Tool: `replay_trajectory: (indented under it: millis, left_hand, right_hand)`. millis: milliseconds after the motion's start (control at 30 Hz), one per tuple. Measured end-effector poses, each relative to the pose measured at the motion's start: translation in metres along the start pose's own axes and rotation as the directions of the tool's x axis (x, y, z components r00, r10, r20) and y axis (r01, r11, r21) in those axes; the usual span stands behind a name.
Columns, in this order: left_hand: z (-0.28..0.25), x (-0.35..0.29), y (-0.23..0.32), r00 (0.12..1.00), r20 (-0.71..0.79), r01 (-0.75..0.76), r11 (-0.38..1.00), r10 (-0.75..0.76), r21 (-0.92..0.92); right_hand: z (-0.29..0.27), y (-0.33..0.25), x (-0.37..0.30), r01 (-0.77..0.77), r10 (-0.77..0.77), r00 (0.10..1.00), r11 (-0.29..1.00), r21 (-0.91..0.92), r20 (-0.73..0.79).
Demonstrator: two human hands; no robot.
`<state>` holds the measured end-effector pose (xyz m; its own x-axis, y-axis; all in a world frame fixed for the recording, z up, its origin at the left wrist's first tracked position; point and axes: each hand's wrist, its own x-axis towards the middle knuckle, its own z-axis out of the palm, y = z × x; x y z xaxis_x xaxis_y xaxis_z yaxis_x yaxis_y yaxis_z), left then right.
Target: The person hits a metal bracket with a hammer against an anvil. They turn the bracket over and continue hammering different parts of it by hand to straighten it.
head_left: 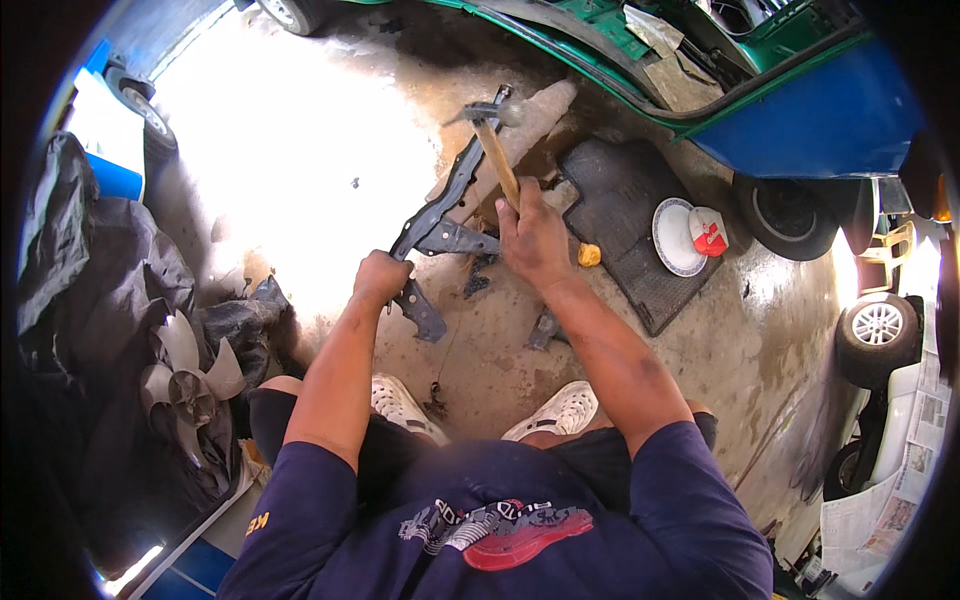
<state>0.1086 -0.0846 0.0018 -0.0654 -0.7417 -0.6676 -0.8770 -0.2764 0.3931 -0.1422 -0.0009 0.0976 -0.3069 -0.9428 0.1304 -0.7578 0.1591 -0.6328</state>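
My left hand [382, 277] is closed around a dark metal car bracket [440, 206], a long piece with holes and a side arm reaching right. Its far end rests at a pale stone-like block [533, 122] on the floor. In my right hand [537, 238] is a claw hammer [494, 152], gripped by its wooden handle. The hammer head is over the bracket's far end; whether they touch I cannot tell. Just right of my right hand lies a small yellow object [589, 255].
A black rubber car mat [630, 200] carries a white plate [672, 240] and a red-and-white packet [709, 232]. Beyond stands a green and blue car body [810, 110]. Dark sheeting and a grey fan [190, 370] are at left. A loose wheel [877, 325] stands at right.
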Motion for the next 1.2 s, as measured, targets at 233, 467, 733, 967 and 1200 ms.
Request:
replay_trajectory:
  millis: [233, 467, 733, 967, 1200]
  left_hand:
    - [0.01, 0.012, 0.001, 0.999, -0.03, -0.041, 0.999, 0.042, 0.03]
    - [0.017, 0.017, -0.006, 0.989, -0.075, -0.129, 0.99, 0.124, -0.06]
    - [0.004, 0.014, 0.015, 0.994, -0.042, -0.103, 0.993, 0.101, -0.052]
    - [0.004, 0.01, 0.01, 0.999, 0.004, -0.045, 0.996, 0.046, -0.078]
    - [0.013, 0.011, 0.008, 0.992, -0.086, -0.098, 0.994, 0.095, -0.04]
  right_hand:
    - [0.046, 0.081, -0.006, -0.182, 0.224, 0.946, 0.965, -0.187, 0.234]
    - [-0.037, 0.0, 0.016, 0.168, -0.156, 0.955, 0.986, 0.024, -0.252]
    - [-0.061, 0.013, 0.016, -0.242, 0.176, 0.938, 0.95, 0.199, 0.3]
    - [-0.104, -0.057, 0.033, 0.261, -0.215, 0.919, 0.96, 0.102, -0.331]
    - [-0.072, -0.02, 0.054, 0.452, -0.371, 0.825, 0.886, 0.102, -0.426]
